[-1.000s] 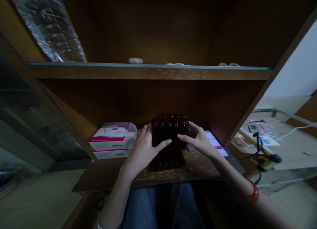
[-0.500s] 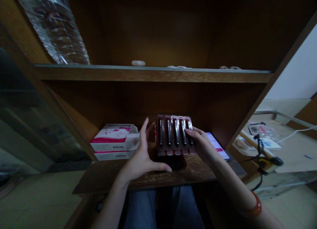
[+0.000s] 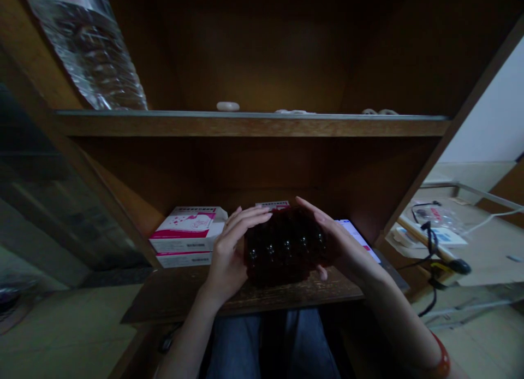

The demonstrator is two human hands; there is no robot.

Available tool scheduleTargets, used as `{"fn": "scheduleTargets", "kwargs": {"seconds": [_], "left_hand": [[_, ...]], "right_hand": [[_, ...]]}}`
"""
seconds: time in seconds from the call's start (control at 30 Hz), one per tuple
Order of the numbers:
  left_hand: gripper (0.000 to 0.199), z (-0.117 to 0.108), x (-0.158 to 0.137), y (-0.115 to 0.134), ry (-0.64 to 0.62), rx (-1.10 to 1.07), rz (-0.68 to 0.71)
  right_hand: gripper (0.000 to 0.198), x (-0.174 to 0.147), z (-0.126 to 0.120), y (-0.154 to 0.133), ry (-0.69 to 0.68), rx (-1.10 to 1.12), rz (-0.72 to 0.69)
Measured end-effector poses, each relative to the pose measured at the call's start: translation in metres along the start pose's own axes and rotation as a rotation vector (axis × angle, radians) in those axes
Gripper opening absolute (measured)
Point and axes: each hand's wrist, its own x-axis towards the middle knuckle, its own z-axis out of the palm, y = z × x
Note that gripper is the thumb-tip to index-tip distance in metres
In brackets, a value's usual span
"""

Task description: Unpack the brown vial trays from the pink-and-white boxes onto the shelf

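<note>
A dark brown-red blister tray of ampoules [image 3: 286, 248] is held between both hands, just above the lower wooden shelf. Its glossy, bumpy side faces me, and the ampoules inside are too dark to make out singly. My left hand [image 3: 229, 253] grips the tray's left end, with its fingers over the top edge. At the right end, my right hand [image 3: 344, 248] has its fingers behind the tray and its thumb low near the front. A white and pink box [image 3: 273, 204] shows partly behind the tray, mostly hidden.
Two stacked white and pink boxes [image 3: 188, 231] lie left on the lower shelf [image 3: 180, 291]. A lit phone [image 3: 360, 240] lies to the right. Above are a water bottle [image 3: 90, 51] and a pale ring [image 3: 227, 106]. A black cable [image 3: 432, 253] hangs at the right side.
The tray has turned, from the side with separate ampoules showing to its dark bumpy side. My left hand, open beside it before, has closed on its left end.
</note>
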Motion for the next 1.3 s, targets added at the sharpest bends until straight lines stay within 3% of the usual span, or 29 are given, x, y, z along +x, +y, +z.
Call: {"fn": "scheduleTargets", "kwargs": {"seconds": [0.17, 0.3, 0.4, 0.53, 0.77, 0.9, 1.0, 1.13, 1.2, 1.3], "left_hand": [[0.039, 0.004, 0.004, 0.009, 0.063, -0.264, -0.189], [0.060, 0.011, 0.009, 0.014, 0.135, -0.320, -0.353], [0.054, 0.017, 0.012, 0.018, 0.188, -0.327, -0.444], [0.045, 0.026, 0.012, 0.019, 0.191, -0.379, -0.577], [0.042, 0.032, 0.013, 0.008, 0.222, -0.506, -0.719], [0.043, 0.025, 0.016, 0.009, 0.251, -0.546, -0.746], [0.044, 0.021, 0.017, 0.011, 0.265, -0.631, -0.781], [0.042, 0.020, 0.014, 0.013, 0.236, -0.685, -0.808], [0.042, 0.022, 0.013, 0.015, 0.199, -0.700, -0.816], [0.044, 0.021, 0.012, 0.016, 0.117, -0.686, -0.835]], "right_hand": [[0.070, -0.006, -0.003, -0.003, -0.103, 0.045, -0.119], [0.057, -0.007, -0.002, -0.002, -0.149, 0.084, -0.104], [0.058, -0.005, -0.002, 0.001, -0.168, 0.099, -0.006], [0.052, 0.001, -0.004, 0.009, -0.093, 0.158, 0.084], [0.039, 0.005, -0.006, 0.015, -0.105, 0.224, 0.148], [0.046, 0.000, -0.014, 0.007, -0.172, 0.037, 0.139], [0.055, 0.001, -0.021, 0.004, -0.111, -0.306, -0.031], [0.082, 0.011, -0.024, 0.014, 0.150, -0.824, -0.573], [0.090, 0.016, -0.023, 0.020, 0.185, -1.032, -0.792], [0.082, 0.019, -0.021, 0.025, 0.170, -1.224, -0.944]]}}
